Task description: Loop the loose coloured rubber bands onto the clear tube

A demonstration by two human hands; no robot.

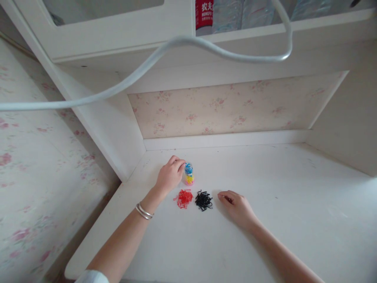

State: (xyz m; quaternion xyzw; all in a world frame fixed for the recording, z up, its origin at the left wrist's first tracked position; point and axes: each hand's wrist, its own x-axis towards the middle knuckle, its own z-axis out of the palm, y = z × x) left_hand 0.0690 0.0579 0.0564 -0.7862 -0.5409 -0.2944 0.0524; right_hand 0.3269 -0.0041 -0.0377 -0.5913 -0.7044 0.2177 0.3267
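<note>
The left hand (172, 171) partly covers the rim of the small clear jar (189, 175); its fingertips draw in at the rim, and I cannot tell whether they grip it. The right hand (235, 206), nearer the person and right of the jar, has thumb and forefinger together; whether anything is pinched there is unclear. Overlapping strands defy counting: one red pile (184, 199) just in front of the jar, one black pile (204, 201) in front and to its right. Inside the jar, blue lies over yellow and pink. Two silver bands (144, 211) circle the left wrist. Beyond and above the jar, one white cable (176, 40) crosses before a cabinet (123, 41), whose bottles (256, 15) are cut off. All stands on the white bench (250, 169).
</note>
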